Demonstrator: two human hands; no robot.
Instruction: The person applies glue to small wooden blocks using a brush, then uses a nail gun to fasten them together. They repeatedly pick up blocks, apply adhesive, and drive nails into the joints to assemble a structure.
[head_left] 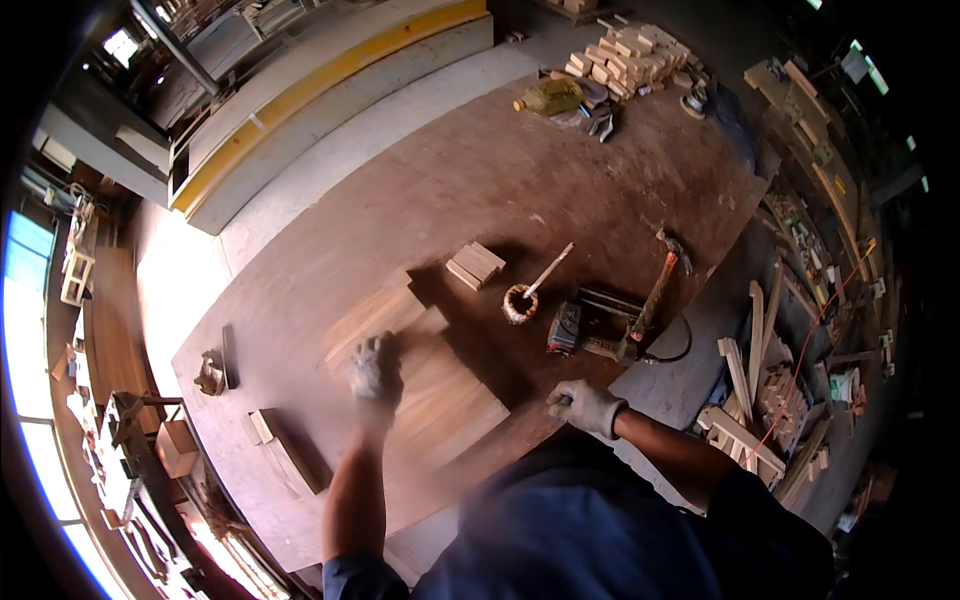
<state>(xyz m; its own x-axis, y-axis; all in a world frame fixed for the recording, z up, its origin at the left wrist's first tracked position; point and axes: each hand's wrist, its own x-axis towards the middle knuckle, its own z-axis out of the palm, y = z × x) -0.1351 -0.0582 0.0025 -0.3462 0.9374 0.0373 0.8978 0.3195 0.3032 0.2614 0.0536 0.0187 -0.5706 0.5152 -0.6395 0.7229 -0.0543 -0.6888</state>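
My left hand (376,372), in a pale work glove, is over a wooden panel (455,405) made of boards on the table. Motion blurs its fingers, so their grip is unclear. Also gloved, my right hand (588,407) is held near my body at the table's front edge, fingers curled in; anything inside them is hidden. Beyond the panel lie a small stack of wooden blocks (475,266) and a round pot (519,304) with a stick (553,268) leaning out of it. A hammer-like tool with an orange handle (655,292) rests near a dark power tool (564,330).
The brown tabletop (330,270) carries wood strips (285,450) at the left. A heap of wood blocks (635,55) and a yellowish bottle (550,97) stand at the far end. Scrap timber (745,430) crowds the right side; a yellow-edged bench (330,75) stands far left.
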